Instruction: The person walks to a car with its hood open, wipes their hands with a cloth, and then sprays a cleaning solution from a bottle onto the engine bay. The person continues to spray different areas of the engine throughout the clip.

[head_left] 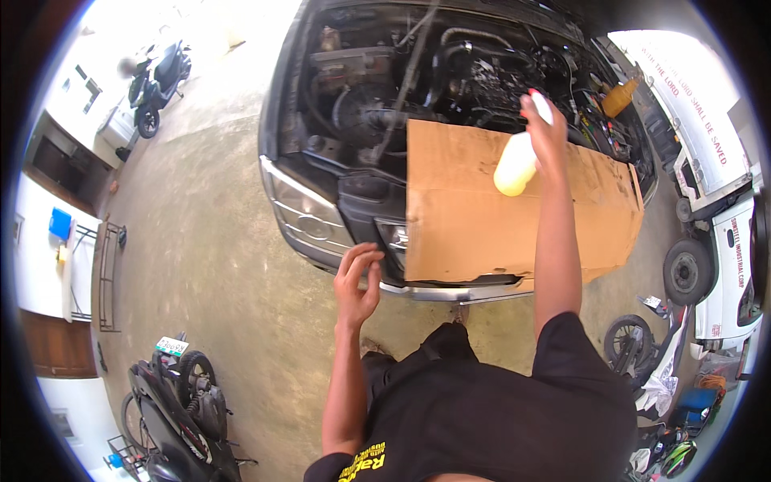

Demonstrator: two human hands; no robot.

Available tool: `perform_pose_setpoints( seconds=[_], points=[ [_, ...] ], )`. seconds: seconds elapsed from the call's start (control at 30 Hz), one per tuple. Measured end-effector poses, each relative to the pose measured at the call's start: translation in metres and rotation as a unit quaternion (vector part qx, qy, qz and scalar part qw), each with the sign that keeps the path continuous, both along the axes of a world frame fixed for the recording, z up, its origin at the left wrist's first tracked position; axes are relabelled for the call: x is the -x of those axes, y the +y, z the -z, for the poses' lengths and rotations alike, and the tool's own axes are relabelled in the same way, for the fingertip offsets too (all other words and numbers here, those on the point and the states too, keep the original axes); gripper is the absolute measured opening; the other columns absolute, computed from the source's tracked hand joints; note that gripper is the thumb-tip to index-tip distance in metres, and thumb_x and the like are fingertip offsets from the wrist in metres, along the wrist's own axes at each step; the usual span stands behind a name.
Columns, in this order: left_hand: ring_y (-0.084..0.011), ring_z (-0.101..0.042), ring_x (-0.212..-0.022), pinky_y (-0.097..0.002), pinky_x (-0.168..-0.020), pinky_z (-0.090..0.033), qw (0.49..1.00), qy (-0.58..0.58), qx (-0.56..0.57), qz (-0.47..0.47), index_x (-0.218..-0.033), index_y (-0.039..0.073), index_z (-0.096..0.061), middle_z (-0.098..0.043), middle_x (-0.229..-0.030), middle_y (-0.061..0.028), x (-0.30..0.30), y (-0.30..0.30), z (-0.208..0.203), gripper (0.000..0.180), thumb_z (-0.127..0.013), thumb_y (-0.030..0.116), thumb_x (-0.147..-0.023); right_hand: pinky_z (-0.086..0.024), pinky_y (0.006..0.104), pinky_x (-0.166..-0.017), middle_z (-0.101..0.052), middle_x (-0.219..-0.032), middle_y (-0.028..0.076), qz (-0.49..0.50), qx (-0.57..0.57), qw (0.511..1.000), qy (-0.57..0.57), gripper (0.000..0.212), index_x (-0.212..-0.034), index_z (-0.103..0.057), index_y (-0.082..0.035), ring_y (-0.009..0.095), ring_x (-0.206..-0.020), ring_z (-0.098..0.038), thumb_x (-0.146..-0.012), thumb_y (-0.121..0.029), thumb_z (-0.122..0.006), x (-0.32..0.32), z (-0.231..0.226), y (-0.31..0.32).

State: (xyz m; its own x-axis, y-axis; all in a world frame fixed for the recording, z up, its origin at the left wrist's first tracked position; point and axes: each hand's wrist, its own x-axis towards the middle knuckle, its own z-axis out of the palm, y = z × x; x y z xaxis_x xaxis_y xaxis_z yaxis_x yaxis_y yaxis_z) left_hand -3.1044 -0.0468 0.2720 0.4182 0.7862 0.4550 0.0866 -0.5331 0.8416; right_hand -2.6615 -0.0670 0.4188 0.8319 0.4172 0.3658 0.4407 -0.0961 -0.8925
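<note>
Over the front of a vehicle with its hood up, my right hand (546,132) grips a spray bottle (516,165) around its neck. The bottle is white, with pale yellow liquid low in it and a red tip pointing at the engine (490,76). Beneath it, a brown cardboard sheet (466,217) is draped over the grille and front edge of the engine bay. My left hand (358,281) hovers beside the headlight (301,210), fingers loosely bent and apart, holding nothing.
An orange-yellow bottle (618,98) and several hand tools lie along the engine bay's right side. Motorcycles (173,402) stand at the lower left and right, and a scooter (163,76) at the far left. A white truck (727,265) is parked to the right.
</note>
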Motion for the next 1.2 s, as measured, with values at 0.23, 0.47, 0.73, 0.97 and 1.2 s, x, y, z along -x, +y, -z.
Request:
perform_pose_setpoints(
  seconds=[0.23,0.47,0.73,0.97,1.2],
  points=[
    [-0.0234,-0.075,-0.107,-0.0399,-0.095,-0.06,0.992,-0.047,0.083,-0.077,-0.118,-0.002,-0.078,-0.075,-0.128,-0.0149,0.16,0.07,-0.015,0.02,-0.06,0.006,-0.112,-0.054,0.0388,-0.099,-0.077,-0.113,0.009,0.063,-0.014,0.997,-0.053,0.051,-0.127,-0.077,-0.003,0.022,-0.105,-0.07,-0.111,-0.051,-0.074,0.205,-0.036,-0.01],
    [-0.025,-0.076,-0.107,-0.0394,-0.096,-0.06,0.993,-0.097,0.062,0.008,-0.115,-0.003,-0.077,-0.077,-0.125,-0.0158,0.168,0.182,-0.054,0.019,-0.062,0.006,-0.11,-0.053,0.0386,-0.083,-0.073,-0.092,0.009,0.088,0.023,0.993,-0.073,0.047,-0.118,-0.076,-0.001,0.021,-0.086,-0.065,-0.113,-0.048,-0.07,0.303,-0.053,0.06],
    [-0.0259,-0.076,-0.107,-0.0375,-0.088,-0.064,0.993,-0.029,0.032,0.106,-0.113,-0.004,-0.078,-0.077,-0.119,-0.0184,0.189,0.344,-0.044,0.016,-0.063,0.0,-0.108,-0.053,0.0401,-0.083,-0.074,-0.092,0.012,0.162,0.004,0.985,-0.051,0.047,-0.118,-0.076,0.001,0.024,-0.086,-0.068,-0.112,-0.045,-0.072,0.348,-0.047,0.201],
    [-0.0224,-0.075,-0.1,-0.0375,-0.088,-0.063,0.986,-0.043,0.078,0.138,-0.117,-0.004,-0.077,-0.075,-0.123,-0.0181,0.208,0.506,-0.059,0.018,-0.062,0.005,-0.112,-0.052,0.0363,-0.08,-0.069,-0.086,0.003,0.253,0.023,0.967,0.035,0.047,-0.107,-0.074,0.003,0.016,-0.082,-0.062,-0.112,-0.044,-0.074,0.249,0.002,0.313],
    [-0.0229,-0.074,-0.103,-0.0377,-0.089,-0.064,0.967,-0.085,0.131,0.199,-0.12,-0.006,-0.076,-0.073,-0.126,-0.0175,0.177,0.644,-0.053,0.021,-0.06,0.005,-0.113,-0.056,0.0516,-0.088,-0.081,-0.098,0.024,0.334,0.073,0.937,-0.066,0.045,-0.106,-0.08,0.003,0.042,-0.095,-0.078,-0.107,-0.042,-0.075,0.213,-0.004,0.394]
  ],
)
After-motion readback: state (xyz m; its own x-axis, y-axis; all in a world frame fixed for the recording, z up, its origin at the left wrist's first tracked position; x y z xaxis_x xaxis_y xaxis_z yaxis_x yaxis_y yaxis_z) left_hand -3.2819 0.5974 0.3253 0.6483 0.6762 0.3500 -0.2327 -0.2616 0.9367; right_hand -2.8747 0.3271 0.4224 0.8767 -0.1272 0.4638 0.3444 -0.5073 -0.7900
